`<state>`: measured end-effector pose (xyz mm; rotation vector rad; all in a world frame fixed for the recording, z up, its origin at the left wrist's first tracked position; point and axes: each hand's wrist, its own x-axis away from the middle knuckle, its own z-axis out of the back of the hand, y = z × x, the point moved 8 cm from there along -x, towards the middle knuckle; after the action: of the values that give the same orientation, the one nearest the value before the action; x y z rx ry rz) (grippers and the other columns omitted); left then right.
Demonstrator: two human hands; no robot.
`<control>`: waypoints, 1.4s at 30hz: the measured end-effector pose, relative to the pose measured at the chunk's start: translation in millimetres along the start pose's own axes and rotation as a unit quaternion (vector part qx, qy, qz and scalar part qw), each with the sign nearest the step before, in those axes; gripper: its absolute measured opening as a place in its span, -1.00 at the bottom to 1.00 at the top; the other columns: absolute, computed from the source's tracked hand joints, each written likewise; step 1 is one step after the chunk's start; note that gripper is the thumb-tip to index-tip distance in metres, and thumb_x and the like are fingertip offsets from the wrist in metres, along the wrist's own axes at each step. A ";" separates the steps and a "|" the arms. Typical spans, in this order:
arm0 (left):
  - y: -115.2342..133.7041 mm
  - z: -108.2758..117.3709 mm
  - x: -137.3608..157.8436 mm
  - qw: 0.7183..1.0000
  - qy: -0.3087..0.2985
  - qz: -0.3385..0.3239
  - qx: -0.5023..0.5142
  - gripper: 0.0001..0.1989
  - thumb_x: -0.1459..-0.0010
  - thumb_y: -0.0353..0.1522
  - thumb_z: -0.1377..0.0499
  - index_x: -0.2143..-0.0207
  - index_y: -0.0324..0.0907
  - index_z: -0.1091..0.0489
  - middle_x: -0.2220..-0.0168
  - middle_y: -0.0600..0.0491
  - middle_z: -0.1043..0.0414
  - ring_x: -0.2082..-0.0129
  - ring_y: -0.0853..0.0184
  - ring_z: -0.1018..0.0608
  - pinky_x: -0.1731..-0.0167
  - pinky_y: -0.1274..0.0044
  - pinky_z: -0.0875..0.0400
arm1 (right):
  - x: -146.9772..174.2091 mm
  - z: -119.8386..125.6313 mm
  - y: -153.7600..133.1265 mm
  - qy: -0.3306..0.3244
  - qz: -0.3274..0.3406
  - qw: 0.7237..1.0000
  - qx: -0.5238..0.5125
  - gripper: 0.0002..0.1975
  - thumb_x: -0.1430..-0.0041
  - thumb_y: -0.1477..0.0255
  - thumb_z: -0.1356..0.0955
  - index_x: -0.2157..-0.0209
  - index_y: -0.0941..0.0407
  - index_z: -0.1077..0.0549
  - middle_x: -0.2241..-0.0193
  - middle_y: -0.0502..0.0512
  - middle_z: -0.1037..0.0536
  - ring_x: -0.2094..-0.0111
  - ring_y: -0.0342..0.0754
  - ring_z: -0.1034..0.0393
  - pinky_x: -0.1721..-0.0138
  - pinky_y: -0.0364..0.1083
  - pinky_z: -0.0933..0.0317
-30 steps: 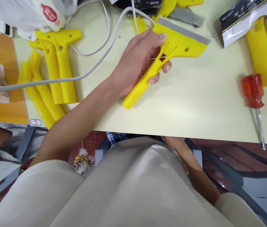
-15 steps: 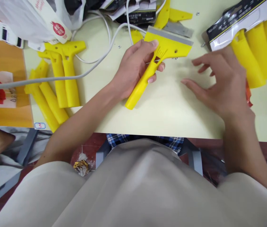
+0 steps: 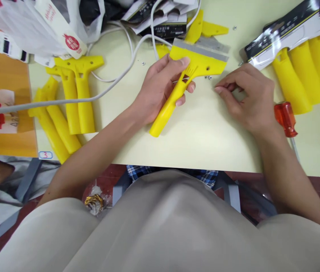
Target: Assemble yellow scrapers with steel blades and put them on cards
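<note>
My left hand (image 3: pixel 160 88) is closed around a yellow scraper (image 3: pixel 196 62), thumb on its broad head and fingers behind it. A grey metal blade (image 3: pixel 199 50) runs along the scraper's top edge, and the handle points down toward me. To the right, my right hand (image 3: pixel 247 96) rests low over the table with thumb and forefinger pinched together. Whatever might be between those fingertips is too small to make out. Small screws (image 3: pixel 208 77) lie between the scraper head and my right fingertips. A red-handled screwdriver (image 3: pixel 286 119) lies just right of my right wrist.
Several yellow handles (image 3: pixel 80 98) lie at the left, crossed by a grey cable (image 3: pixel 97 97). More packaged yellow scrapers (image 3: pixel 299 75) are at the right. At the back are plastic bags (image 3: pixel 24 28), black-and-white packaging (image 3: pixel 164 28) and yellow scraper parts (image 3: pixel 195 28).
My right hand has moved slightly left, and its spread fingers have closed into a pinch. The screwdriver beside it has come into view. My left hand keeps its hold on the scraper.
</note>
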<state>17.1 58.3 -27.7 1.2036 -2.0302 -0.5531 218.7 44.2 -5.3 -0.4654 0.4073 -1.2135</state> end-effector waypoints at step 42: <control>11.4 -4.4 -5.1 0.991 -0.089 -0.053 -0.086 -0.68 -0.59 -0.39 -0.15 0.31 -0.09 -0.50 0.12 -0.04 -0.52 0.32 0.42 -0.58 0.62 0.68 -0.44 | -59.9 -22.3 -0.7 0.062 0.078 0.989 0.109 -0.79 -0.34 0.41 -0.38 0.02 0.10 -0.40 -0.08 0.25 -0.53 -0.16 0.29 -0.51 -0.15 0.23 -0.43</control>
<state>15.5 68.2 -19.0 1.1995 -2.0239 -0.8975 188.3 98.4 -20.6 -0.1680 0.4045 -1.1231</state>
